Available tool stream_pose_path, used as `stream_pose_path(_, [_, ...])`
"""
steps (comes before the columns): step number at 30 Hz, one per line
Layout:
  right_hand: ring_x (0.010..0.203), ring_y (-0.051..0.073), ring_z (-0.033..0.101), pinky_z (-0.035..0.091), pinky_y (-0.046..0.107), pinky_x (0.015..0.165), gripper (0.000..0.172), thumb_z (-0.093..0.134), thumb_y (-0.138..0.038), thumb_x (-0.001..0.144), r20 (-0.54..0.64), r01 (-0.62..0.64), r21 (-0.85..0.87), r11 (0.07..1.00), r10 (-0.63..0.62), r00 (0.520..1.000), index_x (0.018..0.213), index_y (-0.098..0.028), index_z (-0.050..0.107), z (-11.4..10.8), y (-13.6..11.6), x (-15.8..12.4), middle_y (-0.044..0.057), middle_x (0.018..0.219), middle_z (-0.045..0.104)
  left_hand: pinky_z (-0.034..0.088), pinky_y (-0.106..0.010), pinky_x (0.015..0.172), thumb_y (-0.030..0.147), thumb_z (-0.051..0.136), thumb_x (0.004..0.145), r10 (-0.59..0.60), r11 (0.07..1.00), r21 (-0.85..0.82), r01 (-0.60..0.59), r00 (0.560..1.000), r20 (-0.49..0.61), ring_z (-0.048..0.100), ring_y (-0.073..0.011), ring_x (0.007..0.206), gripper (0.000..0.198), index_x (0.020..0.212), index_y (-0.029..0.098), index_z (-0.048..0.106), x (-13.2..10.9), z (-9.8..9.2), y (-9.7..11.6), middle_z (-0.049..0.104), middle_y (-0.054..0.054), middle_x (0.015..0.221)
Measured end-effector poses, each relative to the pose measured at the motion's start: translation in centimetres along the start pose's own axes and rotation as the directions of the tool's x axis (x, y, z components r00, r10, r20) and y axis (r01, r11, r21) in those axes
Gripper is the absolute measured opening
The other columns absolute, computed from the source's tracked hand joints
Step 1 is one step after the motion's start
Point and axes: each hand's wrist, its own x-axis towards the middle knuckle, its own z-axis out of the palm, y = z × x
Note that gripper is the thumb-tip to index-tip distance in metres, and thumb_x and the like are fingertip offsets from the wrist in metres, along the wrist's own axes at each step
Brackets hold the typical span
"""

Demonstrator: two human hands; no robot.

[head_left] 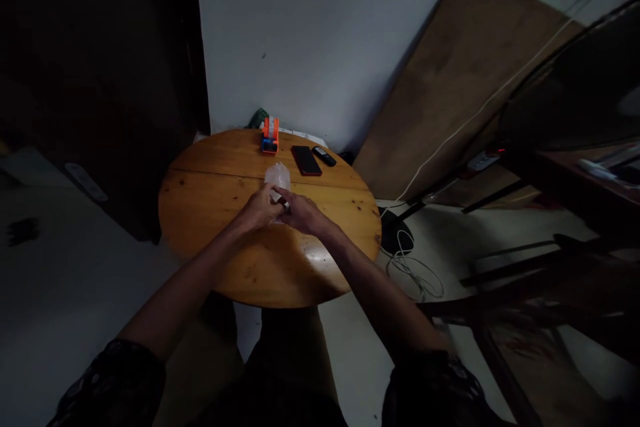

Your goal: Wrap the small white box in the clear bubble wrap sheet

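A crumpled, translucent plastic bag (pixel 278 175) is over the middle of a round wooden table (pixel 210 213). My left hand (pixel 263 205) grips its near end from the left, fingers bent inward. From the right, my right hand (pixel 301 212) closes on the same end, and the fingertips of both hands meet there. Most of the bag sticks out beyond the fingers toward the wall. The part between my fingers is largely hidden, and whether the bag has anything in it I cannot tell.
Behind the bag stand an orange-and-blue tape dispenser (pixel 270 136), a dark phone with a red edge (pixel 306 161) and a black remote (pixel 324 156). A wooden board (pixel 440 73) leans on the wall. White cable (pixel 415 273) lies coiled on the floor at the right.
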Motion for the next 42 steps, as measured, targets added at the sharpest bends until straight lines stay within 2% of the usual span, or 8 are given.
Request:
stream_pose_path(5, [0.094, 0.025, 0.072, 0.052, 0.033, 0.080, 0.082, 0.072, -0.017, 0.076, -0.007, 0.031, -0.097, 0.995, -0.032, 0.999, 0.152, -0.022, 0.042, -0.1, -0.6, -0.3, 0.008, 0.114, 0.075, 0.040, -0.026, 0.063, 0.031, 0.069, 0.077, 0.049, 0.968, 0.251, -0.025, 0.995, -0.086, 0.059, -0.0170, 0.071, 0.063, 0.137, 0.020, 0.052, 0.0, 0.2, -0.1, 0.063, 0.001, 0.079])
stream_pose_path(10, [0.076, 0.015, 0.068, 0.053, 0.029, 0.070, 0.073, 0.065, -0.020, 0.079, 0.011, 0.091, 0.367, 0.926, -0.103, 0.995, 0.149, -0.017, 0.043, 0.1, 2.5, -0.6, 0.007, 0.108, 0.074, 0.044, -0.026, 0.067, 0.030, 0.068, 0.076, 0.084, 0.978, 0.193, -0.078, 0.996, -0.026, 0.058, -0.0166, 0.075, 0.076, 0.147, 0.014, 0.044, 0.6, 0.5, -1.2, 0.061, 0.000, 0.085])
stream_pose_path(13, [0.075, 0.015, 0.066, 0.053, 0.029, 0.068, 0.054, 0.057, -0.027, 0.085, -0.173, 0.110, 0.560, 0.821, -0.015, 0.985, 0.139, -0.016, 0.054, 0.3, 4.7, -0.5, 0.008, 0.104, 0.074, 0.049, -0.031, 0.078, 0.029, 0.069, 0.074, 0.097, 0.969, 0.230, -0.086, 0.995, -0.034, 0.061, -0.0202, 0.086, 0.078, 0.146, 0.013, 0.045, 0.7, 0.6, -1.5, 0.064, -0.005, 0.096])
stream_pose_path(17, [0.081, 0.018, 0.066, 0.053, 0.033, 0.074, 0.041, 0.054, -0.026, 0.087, -0.357, 0.081, 0.452, 0.888, 0.097, 0.929, 0.126, -0.016, 0.064, 1.1, 6.2, 0.6, 0.008, 0.099, 0.075, 0.042, -0.043, 0.106, 0.028, 0.069, 0.072, 0.247, 0.911, 0.358, -0.203, 0.965, -0.082, 0.055, -0.0300, 0.118, 0.073, 0.141, 0.014, 0.052, 0.5, 0.6, -1.6, 0.063, -0.013, 0.125])
stream_pose_path(22, [0.104, 0.022, 0.067, 0.049, 0.041, 0.095, 0.043, 0.048, -0.016, 0.090, -0.372, 0.215, 0.209, 0.954, -0.126, 0.920, 0.131, -0.021, 0.062, 2.4, 6.6, 1.9, 0.008, 0.110, 0.075, 0.043, -0.046, 0.109, 0.029, 0.065, 0.075, 0.171, 0.946, 0.291, -0.144, 0.983, -0.068, 0.054, -0.0316, 0.125, 0.082, 0.152, 0.015, 0.039, 0.4, 1.2, -2.4, 0.060, -0.015, 0.134])
stream_pose_path(28, [0.109, 0.021, 0.066, 0.045, 0.041, 0.100, 0.041, 0.044, -0.016, 0.095, -0.303, 0.322, 0.168, 0.932, -0.262, 0.916, 0.133, -0.019, 0.061, 2.5, 7.5, 2.8, 0.009, 0.113, 0.075, 0.042, -0.047, 0.111, 0.030, 0.065, 0.074, 0.127, 0.956, 0.278, -0.094, 0.986, -0.104, 0.052, -0.0337, 0.130, 0.090, 0.156, 0.013, 0.033, 0.8, 2.0, -3.2, 0.054, -0.019, 0.142])
stream_pose_path(35, [0.112, 0.024, 0.065, 0.044, 0.042, 0.098, 0.040, 0.048, -0.012, 0.091, -0.227, 0.262, 0.105, 0.959, -0.233, 0.946, 0.128, -0.017, 0.064, 2.4, 7.4, 3.4, 0.011, 0.116, 0.075, 0.040, -0.045, 0.111, 0.019, 0.062, 0.073, 0.405, 0.875, 0.349, -0.335, 0.903, -0.147, 0.054, -0.0283, 0.126, 0.047, 0.119, 0.020, 0.069, 0.3, 1.5, -2.5, 0.063, -0.009, 0.134])
stream_pose_path(42, [0.102, 0.021, 0.068, 0.045, 0.037, 0.096, 0.034, 0.052, -0.014, 0.092, -0.219, 0.290, 0.157, 0.944, -0.253, 0.942, 0.122, -0.017, 0.068, 2.4, 7.8, 4.0, 0.007, 0.102, 0.078, 0.048, -0.040, 0.094, 0.029, 0.061, 0.085, 0.436, 0.876, 0.281, -0.392, 0.893, -0.114, 0.062, -0.0247, 0.102, 0.018, 0.094, 0.018, 0.071, -0.3, 1.8, -1.8, 0.073, -0.008, 0.103])
